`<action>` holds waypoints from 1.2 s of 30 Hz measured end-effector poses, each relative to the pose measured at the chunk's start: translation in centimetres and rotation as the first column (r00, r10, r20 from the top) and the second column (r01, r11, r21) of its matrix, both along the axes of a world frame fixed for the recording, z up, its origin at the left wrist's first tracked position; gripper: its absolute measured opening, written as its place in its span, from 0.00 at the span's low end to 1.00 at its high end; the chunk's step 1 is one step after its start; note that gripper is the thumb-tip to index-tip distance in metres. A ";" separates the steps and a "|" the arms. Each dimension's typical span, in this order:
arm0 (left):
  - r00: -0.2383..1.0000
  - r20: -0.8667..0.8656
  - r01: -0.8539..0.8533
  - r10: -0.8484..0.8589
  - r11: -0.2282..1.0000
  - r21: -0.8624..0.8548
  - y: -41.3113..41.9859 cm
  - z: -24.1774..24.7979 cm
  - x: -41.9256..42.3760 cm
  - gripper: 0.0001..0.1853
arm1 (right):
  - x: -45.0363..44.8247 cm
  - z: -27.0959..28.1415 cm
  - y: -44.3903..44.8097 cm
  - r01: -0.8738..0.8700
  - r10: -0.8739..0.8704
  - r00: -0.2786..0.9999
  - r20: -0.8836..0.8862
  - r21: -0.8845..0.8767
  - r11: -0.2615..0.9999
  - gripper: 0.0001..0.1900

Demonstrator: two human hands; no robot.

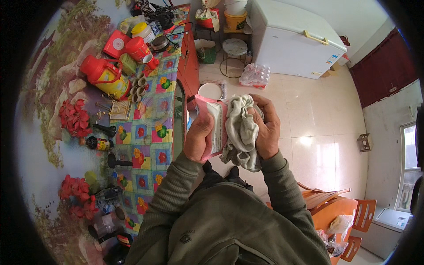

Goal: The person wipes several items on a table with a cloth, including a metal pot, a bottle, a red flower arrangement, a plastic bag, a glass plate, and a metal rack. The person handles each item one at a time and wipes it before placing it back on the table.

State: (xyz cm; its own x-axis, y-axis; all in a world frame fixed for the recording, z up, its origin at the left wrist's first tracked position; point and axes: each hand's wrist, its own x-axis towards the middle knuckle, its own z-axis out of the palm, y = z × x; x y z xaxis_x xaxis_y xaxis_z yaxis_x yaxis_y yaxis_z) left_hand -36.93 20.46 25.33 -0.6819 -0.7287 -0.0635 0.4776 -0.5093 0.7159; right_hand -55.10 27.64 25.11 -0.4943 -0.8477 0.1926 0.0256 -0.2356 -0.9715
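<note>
My left hand (199,135) grips a pink and white plastic packet (217,131) that bears small print, with the thumb pressed on its face. A crumpled, greyish-white cloth (243,132) is bunched in my right hand (267,127), its lower folds hanging free. Packet and cloth meet side by side in front of my chest, above the floor. Part of the packet's right edge is covered by the cloth. The fingers of my right hand curl behind the cloth and are partly hidden.
A counter with a flowered cover (162,129) runs along my left, bearing a red-yellow thermos (107,78), small cups (137,87) and a dark sauce bottle (99,143). Ahead stand a white chest freezer (291,43), a round stool (234,47) and wrapped bottles (255,76). An orange table (331,215) is at right.
</note>
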 end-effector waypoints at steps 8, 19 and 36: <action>0.987 -0.063 -0.149 0.145 0.987 -0.062 0.6 0.8 -1.8 0.26 | 3.6 2.5 1.0 0.090 -0.140 0.823 -0.551 -0.116 0.989 0.25; 0.991 -0.041 -0.127 0.129 0.991 0.039 -2.3 -0.1 -0.4 0.27 | 5.1 1.7 2.1 0.034 -0.127 0.712 -0.690 -0.146 0.989 0.25; 0.982 -0.179 0.094 -0.061 0.979 0.181 -4.2 -3.0 1.5 0.36 | 1.9 2.0 -0.6 -0.094 0.059 0.948 -0.313 -0.098 0.991 0.18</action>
State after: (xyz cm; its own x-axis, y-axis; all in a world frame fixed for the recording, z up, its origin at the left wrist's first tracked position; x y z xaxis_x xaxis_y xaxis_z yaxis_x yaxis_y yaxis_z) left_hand -35.40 16.29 22.28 -0.7483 -0.6595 -0.0712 0.5387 -0.6668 0.5150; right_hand -53.21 27.06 27.14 -0.3298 -0.8457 0.4196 -0.2494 -0.3507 -0.9027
